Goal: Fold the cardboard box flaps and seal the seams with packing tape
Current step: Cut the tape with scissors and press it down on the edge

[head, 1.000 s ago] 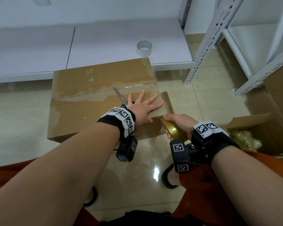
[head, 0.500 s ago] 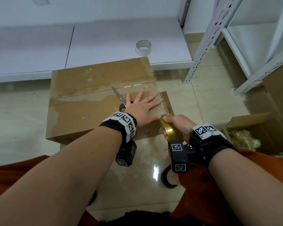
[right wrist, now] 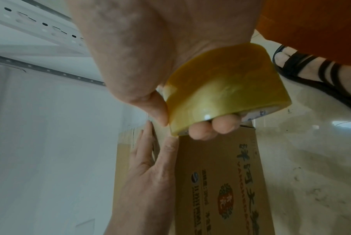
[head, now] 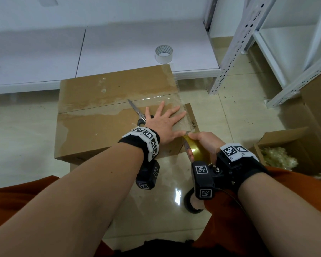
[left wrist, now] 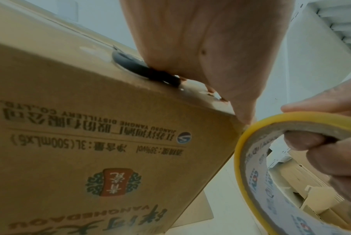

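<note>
Box: a brown corrugated cardboard box [head: 107,115] sits on the glossy tiled floor [head: 24,130], just before a low white shelf board [head: 119,47]; its top flaps are down and meet at a centre seam, with clear glossy tape over that seam and along the right edge. Red and dark print covers its near side.
Tape roll: a yellowish translucent packing tape roll [head: 195,150] on a printed cardboard core, held at the box's near right corner; a clear strip runs from it up onto the right edge.
Right hand: the right hand [head: 205,140] grips the roll, fingers hooked through the core and thumb on the outer face.
Left hand: the left hand [head: 164,122] lies flat with fingers spread on the box top, pressing the tape by the right edge, thumb tip close to the roll.
Scissors: metal scissors [head: 137,113] with dark handles lie on the top, partly under the left wrist.
Risk: the thin film would likely wrinkle or stick to itself if the roll is pulled askew or slack; the pressing hand could nudge the scissors off the lid.
Around: a clear tape roll [head: 163,53] on the shelf board; an open carton [head: 285,138] of pale shredded filler at right; white perforated steel racking [head: 235,45].
</note>
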The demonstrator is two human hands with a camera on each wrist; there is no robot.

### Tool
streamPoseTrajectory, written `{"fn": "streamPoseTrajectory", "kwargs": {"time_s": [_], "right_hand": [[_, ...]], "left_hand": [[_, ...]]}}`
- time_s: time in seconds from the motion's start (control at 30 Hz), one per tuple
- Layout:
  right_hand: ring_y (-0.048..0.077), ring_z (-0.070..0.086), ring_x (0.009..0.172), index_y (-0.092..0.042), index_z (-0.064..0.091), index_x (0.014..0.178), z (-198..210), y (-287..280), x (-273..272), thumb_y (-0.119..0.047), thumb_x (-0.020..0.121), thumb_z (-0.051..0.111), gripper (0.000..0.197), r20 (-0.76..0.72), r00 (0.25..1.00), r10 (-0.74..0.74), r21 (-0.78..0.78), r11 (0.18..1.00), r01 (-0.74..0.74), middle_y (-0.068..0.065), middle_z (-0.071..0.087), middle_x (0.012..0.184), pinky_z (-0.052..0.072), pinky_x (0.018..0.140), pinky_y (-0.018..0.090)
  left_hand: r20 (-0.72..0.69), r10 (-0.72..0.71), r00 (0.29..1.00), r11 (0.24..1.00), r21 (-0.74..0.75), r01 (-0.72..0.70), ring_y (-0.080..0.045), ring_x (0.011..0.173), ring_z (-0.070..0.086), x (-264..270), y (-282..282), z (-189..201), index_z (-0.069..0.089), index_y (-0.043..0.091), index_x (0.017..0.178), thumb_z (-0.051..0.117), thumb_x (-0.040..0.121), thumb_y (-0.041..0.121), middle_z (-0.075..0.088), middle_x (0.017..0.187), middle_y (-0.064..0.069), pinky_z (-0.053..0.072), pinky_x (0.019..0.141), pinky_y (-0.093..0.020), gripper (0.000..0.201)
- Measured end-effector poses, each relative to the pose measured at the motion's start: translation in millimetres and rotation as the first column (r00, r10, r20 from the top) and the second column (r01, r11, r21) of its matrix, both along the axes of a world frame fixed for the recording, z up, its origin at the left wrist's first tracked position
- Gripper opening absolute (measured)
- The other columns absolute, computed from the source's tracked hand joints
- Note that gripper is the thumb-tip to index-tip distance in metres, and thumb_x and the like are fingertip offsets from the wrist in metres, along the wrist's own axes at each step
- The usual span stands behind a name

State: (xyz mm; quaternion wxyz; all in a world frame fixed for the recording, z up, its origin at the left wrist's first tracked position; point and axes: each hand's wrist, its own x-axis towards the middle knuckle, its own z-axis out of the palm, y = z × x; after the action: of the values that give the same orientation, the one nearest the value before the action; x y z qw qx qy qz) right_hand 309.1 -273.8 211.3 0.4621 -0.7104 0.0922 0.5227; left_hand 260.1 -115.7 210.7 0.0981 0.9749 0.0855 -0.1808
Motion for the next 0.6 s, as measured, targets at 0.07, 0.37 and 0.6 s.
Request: {"fn": "streamPoseTrajectory", "kwargs": {"time_s": [0.07,0.37,0.6], "right_hand": [[0.026,0.055,0.048,0.002,0.053,0.102,-4,-2,-3,-0.027,0.094,0.047,0.03,-0.014,1.0,0.006,-0.035,0.999,-0.006,0.016,0.059,0.058,0.046,0.051,0.03],[0.026,0.053,0.047,0.002,0.053,0.101,-13,-3,-5,-0.027,0.096,0.047,0.03,-0.021,0.998,-0.059,-0.049,0.997,0.058,0.015,0.058,0.055,0.045,0.051,0.032],[0.031,0.062,0.062,0.002,0.053,0.1,-16,-1,-5,-0.028,0.097,0.051,0.031,0.007,1.0,-0.002,-0.108,0.994,0.003,0.019,0.067,0.071,0.053,0.06,0.036]], "left_hand": [[-0.015,-0.005,1.0,1.0,0.0,0.005,-0.024,0.147,-0.016,0,0,1,-0.001,0.05,0.148,0.032,0.088,0.072,-0.005,0.159,0.02,-0.008,0.11,-0.069,0.072],[-0.031,-0.004,1.0,1.0,-0.004,0.004,-0.024,0.146,-0.017,4,4,-1,-0.003,0.051,0.147,0.032,0.087,0.073,-0.007,0.159,0.02,-0.009,0.11,-0.068,0.073],[-0.035,-0.012,0.999,1.0,-0.01,0.012,-0.024,0.147,-0.017,3,5,-1,-0.002,0.051,0.147,0.04,0.087,0.069,-0.006,0.159,0.02,-0.008,0.11,-0.068,0.076]]}}
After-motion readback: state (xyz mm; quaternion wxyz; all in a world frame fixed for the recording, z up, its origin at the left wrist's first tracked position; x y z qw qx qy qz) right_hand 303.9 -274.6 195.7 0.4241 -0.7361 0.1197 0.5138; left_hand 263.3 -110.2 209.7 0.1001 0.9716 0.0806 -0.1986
